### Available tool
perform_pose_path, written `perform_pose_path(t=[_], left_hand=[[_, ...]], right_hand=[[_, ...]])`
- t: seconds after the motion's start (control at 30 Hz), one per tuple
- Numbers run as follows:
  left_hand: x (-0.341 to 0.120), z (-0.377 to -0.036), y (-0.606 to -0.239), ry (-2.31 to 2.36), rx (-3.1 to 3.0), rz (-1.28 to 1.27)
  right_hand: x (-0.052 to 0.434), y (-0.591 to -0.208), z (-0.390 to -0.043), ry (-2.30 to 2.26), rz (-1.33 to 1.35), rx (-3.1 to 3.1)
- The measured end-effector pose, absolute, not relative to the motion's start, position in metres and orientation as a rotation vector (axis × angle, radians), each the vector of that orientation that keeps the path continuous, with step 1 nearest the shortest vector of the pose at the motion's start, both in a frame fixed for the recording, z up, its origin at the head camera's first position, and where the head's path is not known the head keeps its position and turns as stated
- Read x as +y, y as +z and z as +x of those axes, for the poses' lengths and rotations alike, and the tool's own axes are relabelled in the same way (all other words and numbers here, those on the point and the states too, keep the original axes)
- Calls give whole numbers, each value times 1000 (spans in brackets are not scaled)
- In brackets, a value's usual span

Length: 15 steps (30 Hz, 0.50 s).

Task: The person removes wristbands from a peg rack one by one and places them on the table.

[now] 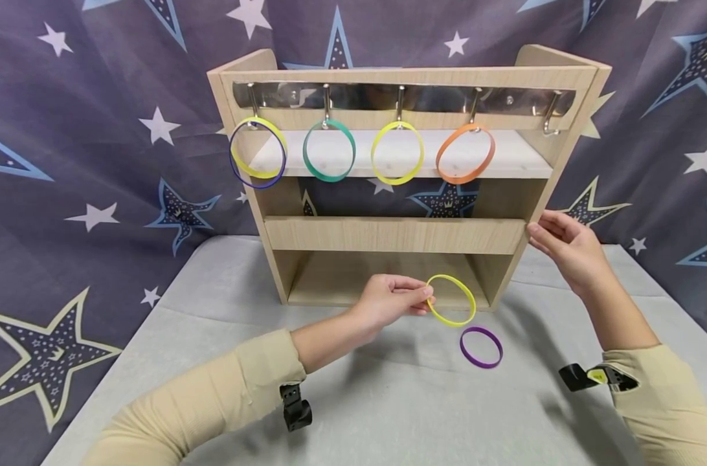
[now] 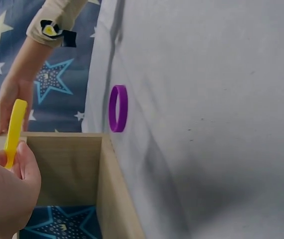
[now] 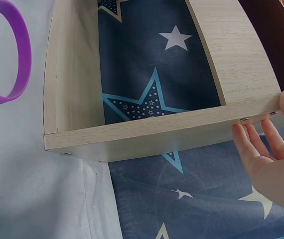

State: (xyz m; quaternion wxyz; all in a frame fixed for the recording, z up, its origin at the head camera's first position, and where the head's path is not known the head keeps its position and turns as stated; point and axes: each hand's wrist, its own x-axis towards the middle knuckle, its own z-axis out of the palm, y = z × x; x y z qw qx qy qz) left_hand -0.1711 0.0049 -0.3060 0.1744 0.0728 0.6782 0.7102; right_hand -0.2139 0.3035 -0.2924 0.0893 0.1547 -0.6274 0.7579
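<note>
Between thumb and fingers my left hand (image 1: 391, 299) pinches a yellow wristband (image 1: 469, 294) by its left side, in front of the shelf's lower opening. Below it a purple wristband (image 1: 482, 347) lies on the cloth; the left wrist view shows this purple band (image 2: 118, 108) too. My right hand (image 1: 575, 249) touches the right side panel of the wooden shelf (image 1: 397, 234). In the right wrist view its fingertips (image 3: 239, 132) rest against the panel's outer face, the thumb at the front edge.
Along the shelf's top runs a metal hook rail (image 1: 359, 97). Its hooks carry yellow and blue bands (image 1: 257, 184) together, a green band (image 1: 329, 178), another yellow band (image 1: 397, 181) and an orange band (image 1: 465, 178); the rightmost hook (image 1: 550, 123) holds none. Star-patterned cloth (image 1: 114, 213) hangs behind.
</note>
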Motion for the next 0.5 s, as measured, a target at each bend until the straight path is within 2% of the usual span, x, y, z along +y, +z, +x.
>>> perform_pose_path(t=[0.5], left_hand=[[3, -171, -323, 1970, 1883, 145]], right_hand=[[304, -293, -214, 2254, 471, -1871]])
